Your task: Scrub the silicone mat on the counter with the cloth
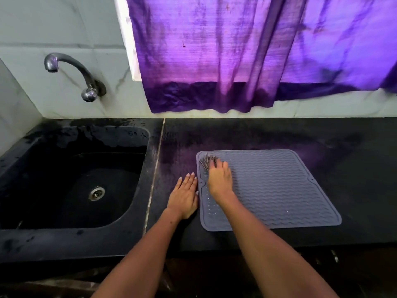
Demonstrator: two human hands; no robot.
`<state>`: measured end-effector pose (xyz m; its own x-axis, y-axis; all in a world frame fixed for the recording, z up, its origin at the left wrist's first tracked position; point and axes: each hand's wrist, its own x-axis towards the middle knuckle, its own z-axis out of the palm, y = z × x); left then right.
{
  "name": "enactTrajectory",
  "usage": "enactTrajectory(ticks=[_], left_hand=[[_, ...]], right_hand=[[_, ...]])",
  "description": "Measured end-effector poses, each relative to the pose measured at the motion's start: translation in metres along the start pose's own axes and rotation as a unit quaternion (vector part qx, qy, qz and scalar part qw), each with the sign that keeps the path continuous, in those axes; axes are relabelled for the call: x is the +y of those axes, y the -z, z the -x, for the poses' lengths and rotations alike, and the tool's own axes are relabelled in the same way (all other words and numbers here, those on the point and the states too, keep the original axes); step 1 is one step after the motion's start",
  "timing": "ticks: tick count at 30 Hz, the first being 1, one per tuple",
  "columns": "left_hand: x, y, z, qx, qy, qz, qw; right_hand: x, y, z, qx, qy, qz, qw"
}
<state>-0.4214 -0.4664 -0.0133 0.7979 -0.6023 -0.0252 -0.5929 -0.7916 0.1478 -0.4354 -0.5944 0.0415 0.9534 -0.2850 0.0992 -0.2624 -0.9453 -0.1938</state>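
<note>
Grey silicone mat, wave-ribbed – flat on black table, right of sink. Right hand at mat's far left corner, grip curled round a blurred grey scrubbing cloth. Left hand – fingers straight, palm down on table, touching mat's left edge

The silicone mat is uniform grey-blue, embossed with rows of wavy ridges across its whole face and framed by a plain raised border. The cloth on its far left corner is grey with a fine dark-and-light pattern; motion blur hides the detail. The counter is black, with a purple tinge behind the mat. The sink is black with a silver drain. The curtain is purple, pale violet in the middle and dark purple along the hem. The wall tiles are white with faint grey veining. The tap is chrome.
</note>
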Motion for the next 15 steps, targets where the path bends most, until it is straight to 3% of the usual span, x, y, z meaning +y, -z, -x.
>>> enactTrajectory(ticks=[2,5,15], left_hand=[[-0.005,0.001,-0.003,-0.004,0.003,-0.001,1.0],[-0.009,0.001,-0.009,-0.003,0.002,-0.002,1.0],[-0.007,-0.014,-0.02,0.011,0.013,0.018,1.0]], right_hand=[[-0.005,-0.013,0.006,-0.059,0.009,0.027,0.998],[-0.007,-0.027,0.012,-0.088,0.0,0.018,0.996],[-0.003,-0.021,0.003,-0.107,-0.006,-0.032,0.994]])
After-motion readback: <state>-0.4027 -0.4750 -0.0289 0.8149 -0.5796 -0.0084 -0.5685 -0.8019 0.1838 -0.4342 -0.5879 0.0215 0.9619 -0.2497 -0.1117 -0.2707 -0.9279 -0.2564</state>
